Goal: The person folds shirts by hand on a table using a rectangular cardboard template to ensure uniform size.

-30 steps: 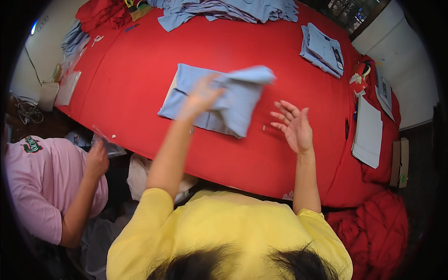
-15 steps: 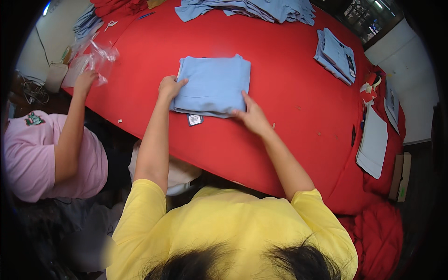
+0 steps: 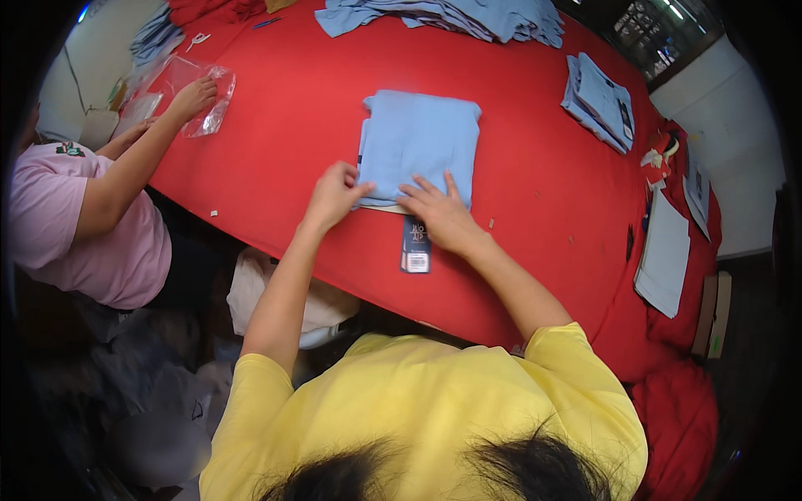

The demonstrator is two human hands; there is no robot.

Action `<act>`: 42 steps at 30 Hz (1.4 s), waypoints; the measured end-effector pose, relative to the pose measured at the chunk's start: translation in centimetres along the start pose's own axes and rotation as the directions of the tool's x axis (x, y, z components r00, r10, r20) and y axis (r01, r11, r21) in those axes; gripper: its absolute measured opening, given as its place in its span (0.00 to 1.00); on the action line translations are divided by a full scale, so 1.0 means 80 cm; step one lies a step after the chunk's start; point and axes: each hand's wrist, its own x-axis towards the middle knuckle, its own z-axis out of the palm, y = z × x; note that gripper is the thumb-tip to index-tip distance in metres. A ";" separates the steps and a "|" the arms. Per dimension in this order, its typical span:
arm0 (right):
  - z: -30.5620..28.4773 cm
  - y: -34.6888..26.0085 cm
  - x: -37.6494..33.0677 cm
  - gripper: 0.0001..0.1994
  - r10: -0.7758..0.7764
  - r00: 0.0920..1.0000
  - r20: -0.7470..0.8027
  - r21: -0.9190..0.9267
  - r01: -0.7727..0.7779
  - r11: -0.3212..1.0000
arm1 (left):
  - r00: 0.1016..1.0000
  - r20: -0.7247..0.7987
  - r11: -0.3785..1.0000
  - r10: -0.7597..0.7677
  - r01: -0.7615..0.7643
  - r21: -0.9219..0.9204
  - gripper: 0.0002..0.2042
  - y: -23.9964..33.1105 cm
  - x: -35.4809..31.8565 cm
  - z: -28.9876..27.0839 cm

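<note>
A folded light blue garment (image 3: 420, 142) lies flat on the red-covered table in front of me. At its near left corner my left hand (image 3: 334, 199) has its fingers curled around the edge, thumb against the cloth. My right hand (image 3: 444, 217) rests on the near edge with its fingers spread over the fabric. A dark hang tag (image 3: 415, 245) with a white label part sticks out from under the near edge, beside my right hand. A thin pale strip shows along that edge, between my hands.
Loose blue garments (image 3: 451, 18) are heaped at the far edge, and a folded blue stack (image 3: 599, 102) sits far right. White sheets (image 3: 664, 250) lie at the right. On the left, a co-worker in a pink shirt (image 3: 125, 234) handles a clear plastic bag (image 3: 213, 117).
The garment has shifted right and turned a little, and more of its tag shows. My left hand moved to the near left corner; my right hand now lies flatter. The co-worker's bag is spread out.
</note>
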 end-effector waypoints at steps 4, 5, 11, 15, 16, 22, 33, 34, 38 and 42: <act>-0.018 0.042 -0.031 0.24 0.140 0.968 -0.209 0.133 -0.114 0.985 | 0.987 -0.040 0.964 0.158 -0.146 0.222 0.14 0.008 -0.025 0.056; -0.018 0.047 -0.038 0.22 0.256 0.910 -0.326 0.197 -0.199 0.960 | 0.976 -0.074 0.964 0.203 -0.186 0.188 0.14 0.001 -0.025 0.063; 0.005 0.091 -0.053 0.15 0.846 0.532 -0.028 0.853 -0.429 0.298 | 1.000 -0.007 1.000 0.008 -0.008 -0.023 0.14 -0.004 -0.028 0.078; 0.015 0.100 -0.056 0.14 0.800 0.592 -0.094 0.812 -0.420 0.406 | 1.000 -0.004 0.994 0.020 -0.021 -0.105 0.13 -0.003 -0.035 0.077; 0.010 0.098 -0.053 0.14 0.764 0.624 -0.163 0.747 -0.429 0.509 | 0.998 -0.016 0.996 0.068 -0.069 -0.049 0.13 -0.004 -0.038 0.076; -0.036 0.089 -0.047 0.17 0.780 0.537 0.321 0.726 -0.669 0.162 | 0.994 -0.032 0.993 0.109 -0.107 0.043 0.17 -0.022 -0.034 0.076; -0.025 0.077 -0.044 0.22 0.842 0.530 0.103 0.770 -0.578 0.269 | 0.995 -0.010 0.994 0.099 -0.099 0.045 0.19 0.007 -0.046 0.075; -0.020 0.078 -0.044 0.24 0.860 0.501 0.095 0.772 -0.582 0.254 | 0.992 -0.049 0.990 0.114 -0.110 0.084 0.19 0.008 -0.047 0.075; -0.003 0.079 -0.055 0.22 0.745 0.607 -0.275 0.385 -0.640 0.664 | 0.973 -0.134 0.919 0.187 -0.125 0.375 0.18 0.012 -0.054 0.070; -0.031 0.052 -0.053 0.20 0.811 0.575 -0.108 0.263 -0.770 0.582 | 0.955 -0.097 0.794 0.281 -0.174 0.582 0.19 0.001 -0.057 0.071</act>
